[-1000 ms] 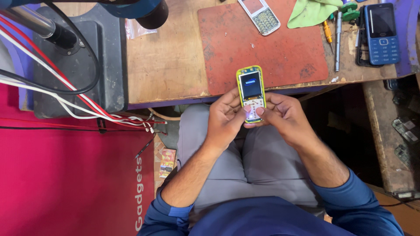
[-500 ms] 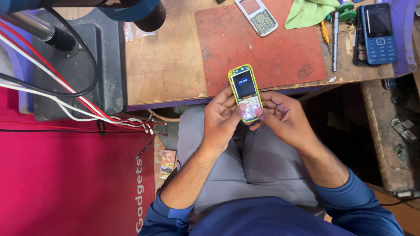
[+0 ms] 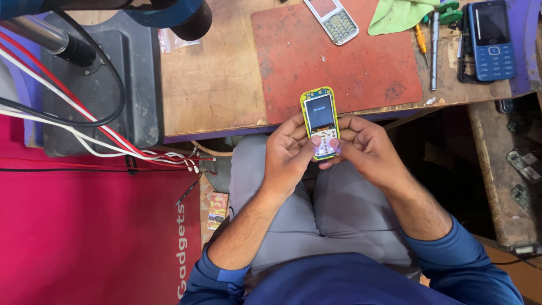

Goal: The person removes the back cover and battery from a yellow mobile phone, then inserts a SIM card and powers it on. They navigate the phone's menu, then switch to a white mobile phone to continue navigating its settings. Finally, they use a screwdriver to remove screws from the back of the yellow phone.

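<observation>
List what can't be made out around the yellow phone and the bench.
- Head view: yellow phone keypad, hidden by thumbs of left hand and right hand.
- White phone, cut off by the top edge.
- Green cloth, cut off likewise.
- Dark parts beside blue phone, too small.

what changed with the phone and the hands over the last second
Little changed: the yellow phone shifted slightly left over the bench edge, and its screen looks lit. Left hand and right hand keep holding it, thumbs on the keypad. The blue phone, the red mat and the green cloth stayed put.
</observation>
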